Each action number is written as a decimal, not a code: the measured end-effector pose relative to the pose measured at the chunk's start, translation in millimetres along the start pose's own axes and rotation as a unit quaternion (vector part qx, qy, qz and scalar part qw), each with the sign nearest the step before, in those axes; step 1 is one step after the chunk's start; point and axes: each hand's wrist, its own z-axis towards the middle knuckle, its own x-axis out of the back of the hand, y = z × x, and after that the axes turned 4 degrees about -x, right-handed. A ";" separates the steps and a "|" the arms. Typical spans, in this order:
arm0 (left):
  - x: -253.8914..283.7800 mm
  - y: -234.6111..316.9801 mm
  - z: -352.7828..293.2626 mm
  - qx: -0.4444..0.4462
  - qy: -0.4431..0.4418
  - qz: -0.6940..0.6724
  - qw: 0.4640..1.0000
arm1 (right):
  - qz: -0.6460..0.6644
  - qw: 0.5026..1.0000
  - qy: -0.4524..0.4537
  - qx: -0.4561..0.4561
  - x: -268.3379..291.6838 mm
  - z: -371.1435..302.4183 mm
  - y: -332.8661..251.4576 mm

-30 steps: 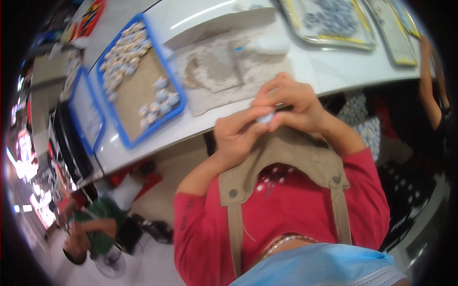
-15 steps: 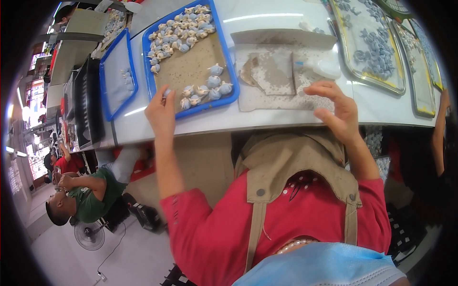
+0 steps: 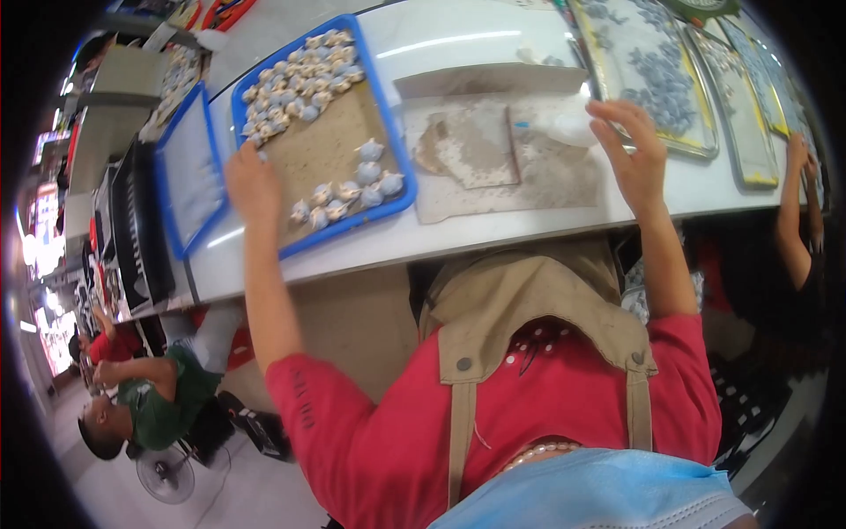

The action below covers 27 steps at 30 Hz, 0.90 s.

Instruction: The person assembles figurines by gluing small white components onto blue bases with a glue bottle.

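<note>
Left hand at the blue tray's left rim; right hand beside the bottle

The blue tray (image 3: 322,152) rests on the white table (image 3: 476,19) and serves as reference. It contains cream and pale-blue figures in two lots: a dense cluster (image 3: 304,84) at its far end and a smaller group (image 3: 348,196) at its near right corner, with bare brown floor between. The figures are small and rounded; they face mixed ways and show no common axis.

The left hand (image 3: 254,187) is at the blue tray's left rim, just short of the dense cluster. Its fingers are drawn together; a small pale spot shows at the tips. Whether they are clamped on a figure cannot be told.

The right hand (image 3: 627,141) is well to the right of the blue tray. Thumb and forefinger stand apart, close to a white bottle (image 3: 568,130); contact cannot be confirmed. The bottle lies on its side, long axis roughly crosswise, its blue tip (image 3: 522,125) pointing left toward the blue tray.

Right of the blue tray, cardboard (image 3: 454,208) bears a stained slab (image 3: 485,152). Left of it, a side tray (image 3: 181,167) holds a few blurred pale pieces. Far right of it, a metal tray (image 3: 696,150) contains heaped blue-grey pieces (image 3: 656,84).
</note>
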 end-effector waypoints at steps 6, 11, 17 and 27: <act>49.7 64.8 -18.1 0.100 0.083 -0.277 0.952 | -0.211 0.974 -0.007 0.078 -4.0 5.1 17.0; 95.0 181.5 -55.0 0.144 -0.125 -0.758 0.624 | -0.208 0.974 -0.087 0.010 -4.1 -15.8 21.4; 109.8 267.1 -71.4 0.228 -0.232 -0.863 0.387 | -0.022 0.997 -0.028 -0.066 -0.4 -35.1 3.4; 107.9 280.6 -81.3 0.235 -0.214 -0.850 0.419 | 0.052 0.998 -0.021 0.014 35.7 -57.9 -22.3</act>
